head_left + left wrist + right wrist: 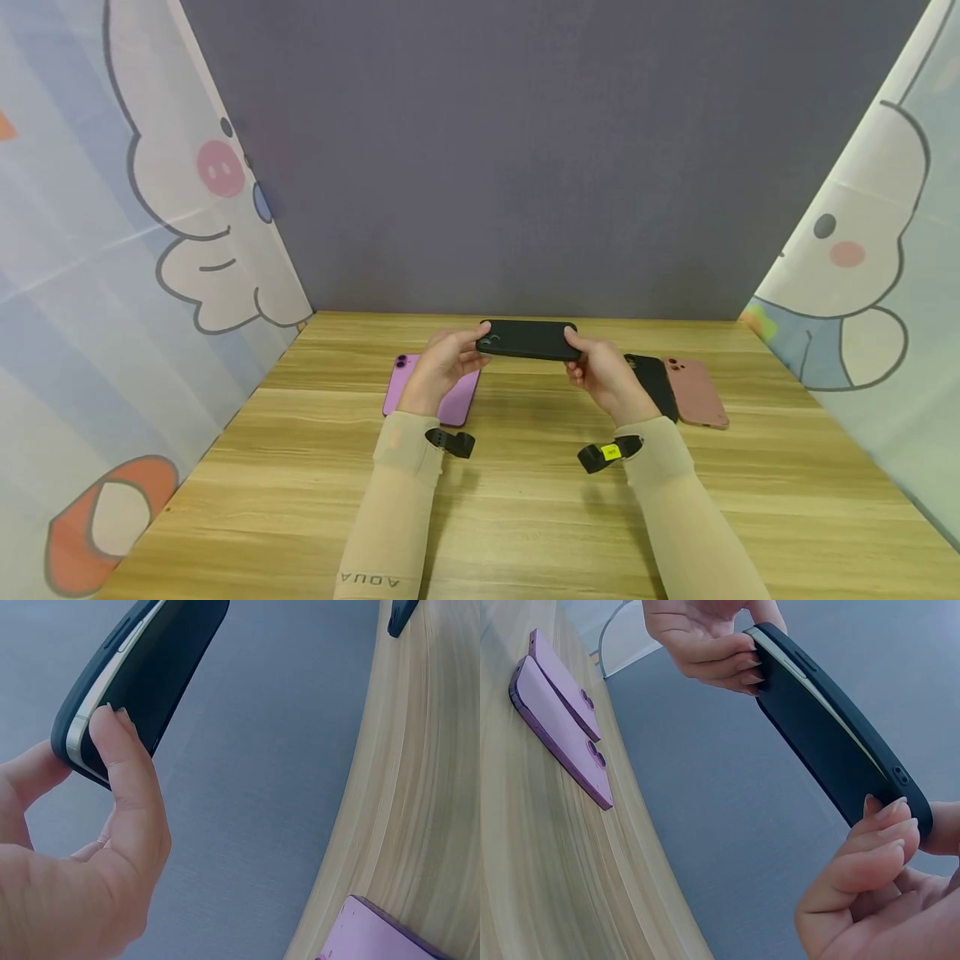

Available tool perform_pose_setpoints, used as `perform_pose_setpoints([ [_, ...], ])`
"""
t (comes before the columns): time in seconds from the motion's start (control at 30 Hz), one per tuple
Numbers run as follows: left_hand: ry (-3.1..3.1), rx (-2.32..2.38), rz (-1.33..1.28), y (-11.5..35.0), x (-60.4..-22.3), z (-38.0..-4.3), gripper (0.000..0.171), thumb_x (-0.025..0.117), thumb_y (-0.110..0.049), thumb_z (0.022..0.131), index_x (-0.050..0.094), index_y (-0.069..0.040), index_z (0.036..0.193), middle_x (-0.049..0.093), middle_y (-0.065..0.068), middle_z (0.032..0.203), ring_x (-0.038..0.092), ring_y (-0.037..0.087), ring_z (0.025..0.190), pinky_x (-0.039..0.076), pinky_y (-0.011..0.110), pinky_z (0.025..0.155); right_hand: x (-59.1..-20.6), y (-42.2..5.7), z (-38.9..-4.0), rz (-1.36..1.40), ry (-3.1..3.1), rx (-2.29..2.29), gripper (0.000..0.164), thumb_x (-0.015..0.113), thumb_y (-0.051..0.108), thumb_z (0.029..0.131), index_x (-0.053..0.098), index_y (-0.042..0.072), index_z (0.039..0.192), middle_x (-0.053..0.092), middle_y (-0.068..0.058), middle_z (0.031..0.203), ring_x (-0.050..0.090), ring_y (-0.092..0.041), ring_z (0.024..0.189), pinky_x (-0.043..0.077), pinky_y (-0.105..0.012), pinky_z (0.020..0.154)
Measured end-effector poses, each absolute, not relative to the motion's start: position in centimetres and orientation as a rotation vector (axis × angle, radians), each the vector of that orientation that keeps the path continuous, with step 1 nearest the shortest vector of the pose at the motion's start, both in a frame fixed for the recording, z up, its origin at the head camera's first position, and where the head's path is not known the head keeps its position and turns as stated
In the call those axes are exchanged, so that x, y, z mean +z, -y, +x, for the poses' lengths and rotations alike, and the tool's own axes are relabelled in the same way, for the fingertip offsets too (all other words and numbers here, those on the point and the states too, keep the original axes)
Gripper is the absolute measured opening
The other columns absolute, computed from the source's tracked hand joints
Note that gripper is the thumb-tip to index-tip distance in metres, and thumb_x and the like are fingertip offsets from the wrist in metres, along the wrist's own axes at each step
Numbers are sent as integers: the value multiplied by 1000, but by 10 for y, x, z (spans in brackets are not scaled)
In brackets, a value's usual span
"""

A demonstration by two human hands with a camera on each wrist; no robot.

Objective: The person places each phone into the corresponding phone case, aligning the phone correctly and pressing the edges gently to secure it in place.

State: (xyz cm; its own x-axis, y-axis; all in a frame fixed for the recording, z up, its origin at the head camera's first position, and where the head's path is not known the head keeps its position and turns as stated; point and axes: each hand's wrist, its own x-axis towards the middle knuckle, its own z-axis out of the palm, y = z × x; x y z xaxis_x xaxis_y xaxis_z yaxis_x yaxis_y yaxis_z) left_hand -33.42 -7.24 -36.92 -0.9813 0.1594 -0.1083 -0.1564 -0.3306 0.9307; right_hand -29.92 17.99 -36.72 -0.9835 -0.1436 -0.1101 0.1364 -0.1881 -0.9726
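"What are our hands doing?"

"Our left grip (448,367) is pinching one end of a black case (528,339), our right grip (606,379) the other; thumbs are resting on its back, curled fingers are supporting below."

"Why both ends?"

"Probably we are steadying it and sharing the pressure. A phone (817,735) is sitting inside, its pale edge showing more towards our left, so perhaps we are holding it unevenly seated."

"Where is it hanging?"

"Above the bench (525,500), before the grey panel (495,167)."

"And farther out?"

"Purple phone-like pieces (562,746) are lying on our left; a black piece (654,383) and a pink piece (696,392) are lying side by side on our right, presumably leaving us working space between."
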Motion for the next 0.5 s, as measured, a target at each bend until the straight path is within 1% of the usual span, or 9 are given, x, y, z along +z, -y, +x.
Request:
perform_pose_setpoints([
  [0.1, -1680, 2421, 12, 73, -369, -334, 15, 75, -11, 94, 73, 0, 103, 70, 8, 97, 67, 15, 71, 59, 30, 75, -368, -180, -300, -11, -1872, -2307, 28, 55, 36, 106, 61, 9, 110, 52, 1, 64, 40, -12, 55, 35, -25, 58],
  [0.2, -1686, 2418, 7, 73, -369, -335, 18, 75, -11, 94, 72, 2, 107, 67, 8, 103, 65, 15, 72, 59, 31, 78, -368, -180, -301, -8, -1863, -2328, 26, 55, 34, 106, 63, 10, 106, 53, 0, 63, 40, -12, 54, 35, -25, 57],
  [0.27, -1690, 2414, -8, 73, -368, -335, 24, 75, -10, 94, 69, 5, 112, 64, 9, 109, 64, 15, 73, 59, 31, 79, -368, -180, -301, -16, -1859, -2332, 25, 55, 34, 106, 64, 10, 103, 53, 0, 64, 40, -11, 54, 35, -25, 58],
  [0.37, -1682, 2412, -27, 74, -369, -336, 37, 76, -8, 92, 62, 8, 123, 59, 12, 119, 63, 16, 77, 59, 32, 81, -368, -180, -300, -4, -1853, -2341, 24, 56, 33, 106, 64, 10, 102, 53, -1, 64, 40, -12, 55, 35, -25, 57],
  [0.43, -1671, 2413, -33, 74, -369, -336, 45, 77, -7, 91, 56, 8, 128, 55, 14, 124, 62, 18, 81, 59, 32, 82, -368, -180, -300, -3, -1854, -2339, 24, 56, 33, 106, 63, 10, 102, 53, 0, 64, 40, -12, 55, 35, -24, 58],
  [0.5, -1660, 2418, -33, 73, -370, -336, 48, 77, -6, 90, 52, 7, 129, 52, 15, 127, 62, 19, 83, 59, 33, 83, -368, -181, -300, 10, -1858, -2343, 25, 56, 34, 106, 63, 10, 103, 52, -1, 65, 40, -12, 55, 35, -25, 58],
])
